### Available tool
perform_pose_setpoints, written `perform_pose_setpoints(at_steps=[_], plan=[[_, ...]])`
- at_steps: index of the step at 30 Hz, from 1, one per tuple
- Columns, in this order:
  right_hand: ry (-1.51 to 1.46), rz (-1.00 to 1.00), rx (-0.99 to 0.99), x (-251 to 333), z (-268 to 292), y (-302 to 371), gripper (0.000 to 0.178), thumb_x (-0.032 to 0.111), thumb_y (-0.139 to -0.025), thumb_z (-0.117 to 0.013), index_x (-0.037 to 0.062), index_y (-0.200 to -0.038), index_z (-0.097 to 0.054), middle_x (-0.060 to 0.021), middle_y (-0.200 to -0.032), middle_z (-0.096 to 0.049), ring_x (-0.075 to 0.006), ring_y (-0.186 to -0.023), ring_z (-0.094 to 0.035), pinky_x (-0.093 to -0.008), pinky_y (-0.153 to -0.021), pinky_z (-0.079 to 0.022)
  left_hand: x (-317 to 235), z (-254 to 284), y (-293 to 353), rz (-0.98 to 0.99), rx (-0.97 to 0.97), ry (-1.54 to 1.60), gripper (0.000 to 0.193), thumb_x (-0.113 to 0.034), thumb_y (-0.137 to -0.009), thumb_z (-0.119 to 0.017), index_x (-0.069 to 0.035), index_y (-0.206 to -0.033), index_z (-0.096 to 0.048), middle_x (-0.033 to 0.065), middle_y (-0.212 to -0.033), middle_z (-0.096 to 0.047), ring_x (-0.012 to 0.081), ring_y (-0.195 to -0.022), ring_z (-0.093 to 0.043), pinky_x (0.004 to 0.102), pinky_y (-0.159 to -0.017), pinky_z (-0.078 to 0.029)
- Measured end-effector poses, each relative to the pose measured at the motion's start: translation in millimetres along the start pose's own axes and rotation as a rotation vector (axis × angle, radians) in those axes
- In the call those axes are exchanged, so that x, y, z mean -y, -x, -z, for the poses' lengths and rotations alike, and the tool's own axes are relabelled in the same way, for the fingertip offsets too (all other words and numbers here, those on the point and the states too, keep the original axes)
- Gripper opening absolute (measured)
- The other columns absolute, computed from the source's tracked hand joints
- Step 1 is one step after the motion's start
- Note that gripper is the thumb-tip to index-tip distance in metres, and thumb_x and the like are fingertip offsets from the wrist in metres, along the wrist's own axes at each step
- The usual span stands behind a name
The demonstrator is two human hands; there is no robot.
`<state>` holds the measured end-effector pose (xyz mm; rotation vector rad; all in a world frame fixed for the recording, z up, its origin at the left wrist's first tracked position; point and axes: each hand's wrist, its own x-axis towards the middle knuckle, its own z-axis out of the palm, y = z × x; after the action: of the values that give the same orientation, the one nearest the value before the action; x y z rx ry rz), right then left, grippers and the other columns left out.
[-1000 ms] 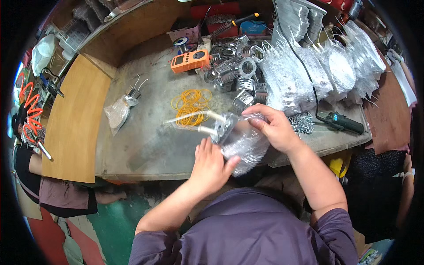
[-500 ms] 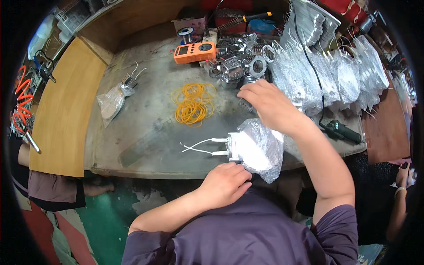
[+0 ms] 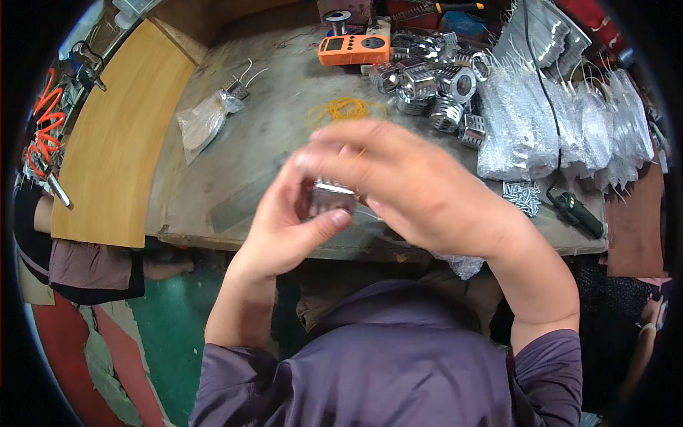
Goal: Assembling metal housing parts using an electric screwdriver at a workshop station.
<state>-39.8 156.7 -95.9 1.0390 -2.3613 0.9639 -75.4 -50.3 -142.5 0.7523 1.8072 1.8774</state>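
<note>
My left hand (image 3: 274, 224) is closed round a shiny slotted metal collar (image 3: 331, 199), its thumb lying across the near side. Over it arches my right hand (image 3: 405, 174), blurred, with its fingers reaching across to the left fingertips; whether it grips the collar too is hidden. Beneath my right forearm, a piece of bubble wrap (image 3: 464, 265) sticks out at the table's near edge, the rest of that wrapped part covered by my hands. Yellow rubber bands (image 3: 347, 110) lie just beyond my hands, partly hidden.
Several similar metal collars (image 3: 434, 82) are heaped at the back right. Beside them stand bubble-wrapped parts (image 3: 523, 132), a pile of screws (image 3: 521, 198) and a dark green tool (image 3: 575, 213). An orange meter (image 3: 353, 50) lies behind; another wrapped part (image 3: 206, 122) is at left.
My right hand has come from the collar heap toward my left hand. Both hands are now raised together above the near table edge, with a collar in the left. The view has shifted.
</note>
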Motion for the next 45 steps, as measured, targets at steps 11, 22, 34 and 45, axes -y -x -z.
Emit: perform_pose_setpoints(at_steps=[11, 22, 34, 45], plan=[[0.220, -0.305, 0.235, -23, -63, 50, 0.028, 0.010, -0.084, -0.063, 0.0034, -0.112, -0.063, -0.0114, -0.097, -0.067, -0.0313, -0.098, -0.061, -0.0410, -0.092, -0.046, 63, 19, 39, -0.047, -0.201, 0.053, 0.065, -0.005, -0.080, -0.076, -0.005, -0.132, -0.037, 0.0103, -0.137, -0.036, 0.0183, -0.120, -0.046, 0.0323, -0.099, -0.043], [0.122, -0.240, 0.115, -30, -68, 50, 0.005, 0.005, -0.081, -0.060, 0.0038, -0.084, -0.057, -0.0129, -0.080, -0.065, -0.0318, -0.081, -0.064, -0.0436, -0.084, -0.047, 71, 5, 28, -0.272, -0.231, -0.239, 0.060, 0.003, -0.077, -0.076, -0.004, -0.127, -0.044, 0.0102, -0.124, -0.035, 0.0223, -0.119, -0.049, 0.0346, -0.094, -0.051], [0.155, -0.380, 0.092, -30, -66, 48, 0.009, 0.014, -0.079, -0.066, 0.0061, -0.082, -0.066, -0.0089, -0.078, -0.065, -0.0291, -0.082, -0.063, -0.0410, -0.087, -0.045, 65, -3, 22, -0.059, -0.157, -0.382, 0.060, -0.001, -0.080, -0.075, -0.005, -0.136, -0.052, 0.0091, -0.118, -0.062, 0.0171, -0.109, -0.060, 0.0312, -0.093, -0.049], [0.166, -0.472, 0.173, -30, -64, 45, 0.011, 0.017, -0.076, -0.068, 0.0068, -0.076, -0.065, -0.0078, -0.082, -0.062, -0.0277, -0.086, -0.060, -0.0414, -0.083, -0.044, 62, 5, 19, 0.025, -0.063, 0.239, 0.039, -0.001, -0.091, -0.060, 0.002, -0.129, -0.052, 0.0085, -0.119, -0.061, 0.0138, -0.105, -0.058, 0.0300, -0.095, -0.045]])
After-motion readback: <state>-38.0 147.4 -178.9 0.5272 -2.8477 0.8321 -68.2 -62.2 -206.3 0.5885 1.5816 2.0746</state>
